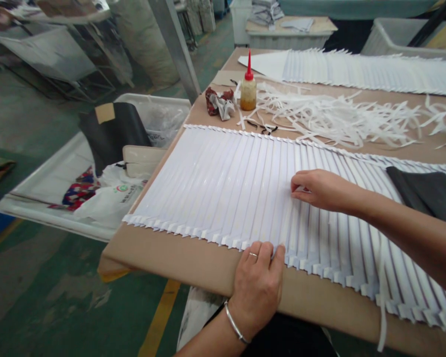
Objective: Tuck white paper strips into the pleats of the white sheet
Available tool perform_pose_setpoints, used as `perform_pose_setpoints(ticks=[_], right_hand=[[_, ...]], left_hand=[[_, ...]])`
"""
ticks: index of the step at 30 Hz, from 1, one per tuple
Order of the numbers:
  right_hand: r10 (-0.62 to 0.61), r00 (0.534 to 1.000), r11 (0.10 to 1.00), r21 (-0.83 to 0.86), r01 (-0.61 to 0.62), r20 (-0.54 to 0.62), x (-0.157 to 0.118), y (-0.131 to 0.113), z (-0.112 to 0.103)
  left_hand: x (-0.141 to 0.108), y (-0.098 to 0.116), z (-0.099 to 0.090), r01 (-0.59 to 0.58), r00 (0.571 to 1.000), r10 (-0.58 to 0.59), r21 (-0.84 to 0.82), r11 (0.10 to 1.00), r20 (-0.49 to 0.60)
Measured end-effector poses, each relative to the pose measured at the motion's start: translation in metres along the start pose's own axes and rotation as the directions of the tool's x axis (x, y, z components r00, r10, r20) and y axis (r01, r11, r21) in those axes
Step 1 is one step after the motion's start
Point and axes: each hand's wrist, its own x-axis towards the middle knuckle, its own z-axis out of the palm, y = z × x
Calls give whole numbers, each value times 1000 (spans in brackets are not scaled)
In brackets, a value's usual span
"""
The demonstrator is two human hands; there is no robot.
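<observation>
While the left hand (256, 292) is curling its fingers over the near edge of the pleated white sheet (215, 183), the right hand (321, 191) is pressing half-bent fingers onto its middle, neither grip being clear. The sheet is lying by the front edge of the bench (171, 258), with a glue bottle (248, 94) standing toward the far edge beside white offcuts (319, 116).

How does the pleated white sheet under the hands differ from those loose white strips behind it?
The pleated white sheet lies in neat parallel folds; the loose white strips sprawl tangled. The sheet is broad, the strips narrow. The right hand touches the sheet, not the strips. Both are white and lie on the brown table.
</observation>
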Motion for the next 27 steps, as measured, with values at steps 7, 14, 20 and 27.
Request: perform_pose_setpoints(ticks=[7,14,20,27], right_hand=[[2,1000,999,-32,-2,23,10,0,4],[1,1000,999,-43,0,12,18,12,-1],[-29,999,994,-103,27,-14,39,33,-17],[-75,997,995,-72,75,5,58,46,-22]], left_hand=[[-1,-1,0,8,1000,-8,-16,1000,-14],[-1,-1,1,-13,996,14,16,1000,-85],[-3,-10,7,-186,964,202,101,977,-173],[4,-19,13,-258,911,299,171,951,-285]])
